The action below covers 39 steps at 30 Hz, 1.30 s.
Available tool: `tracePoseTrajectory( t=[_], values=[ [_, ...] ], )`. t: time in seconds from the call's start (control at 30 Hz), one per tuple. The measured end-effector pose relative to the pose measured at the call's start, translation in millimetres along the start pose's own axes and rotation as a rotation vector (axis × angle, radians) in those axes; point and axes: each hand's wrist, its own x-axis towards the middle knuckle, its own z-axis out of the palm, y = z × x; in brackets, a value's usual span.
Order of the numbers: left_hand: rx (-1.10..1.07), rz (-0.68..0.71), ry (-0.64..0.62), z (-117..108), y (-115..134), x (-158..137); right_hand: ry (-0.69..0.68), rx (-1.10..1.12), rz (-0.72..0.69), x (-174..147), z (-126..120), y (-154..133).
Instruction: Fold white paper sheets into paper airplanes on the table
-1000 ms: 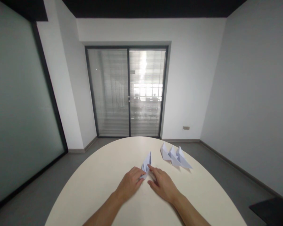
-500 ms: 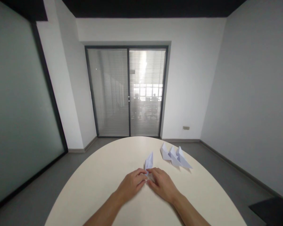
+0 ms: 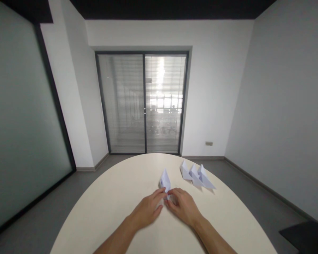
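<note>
A white folded paper boat [image 3: 165,179] points away from me at the middle of the table, its near end partly hidden behind my fingers. My left hand [image 3: 148,208] has its fingertips against the near left of the paper, thumb a little apart below. From the right, my right hand [image 3: 182,206] pinches the near end between thumb and fingers. The two hands almost meet there. Farther to the right, three finished-looking white paper boats [image 3: 197,175] stand side by side, close together, with neither hand touching them.
The round cream table [image 3: 108,211] has its far edge just beyond the boats. Beyond it are a glass door with blinds [image 3: 144,106] and white walls. A dark flat object [image 3: 306,237] lies at the lower right, below table level.
The far tip of the held paper boat has swung left and now points more upright in view. My left fingers have shifted slightly, with the thumb farther from them. The three boats stay put.
</note>
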Motion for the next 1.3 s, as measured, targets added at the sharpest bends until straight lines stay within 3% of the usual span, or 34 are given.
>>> tracePoseTrajectory(
  t=[0.23,0.53,0.73,1.07,1.3],
  values=[
    [0.035,-0.05,-0.032,3.0,-5.1,-5.8,0.048,-0.07,0.144,0.4,1.5,8.5],
    [0.042,-0.068,-0.029,4.5,-11.0,-11.6,0.174,-0.029,0.335,4.1,10.7,43.8],
    [0.057,-0.085,-0.04,2.7,-10.6,-14.7,0.216,-0.005,0.368,5.3,13.4,59.8],
    [0.05,-0.097,-0.041,3.1,-12.4,-16.8,0.264,-0.034,0.464,6.2,13.9,69.5],
    [0.071,-0.098,-0.062,3.1,-12.5,-17.1,0.263,0.0,0.516,7.1,10.2,60.6]
  ],
)
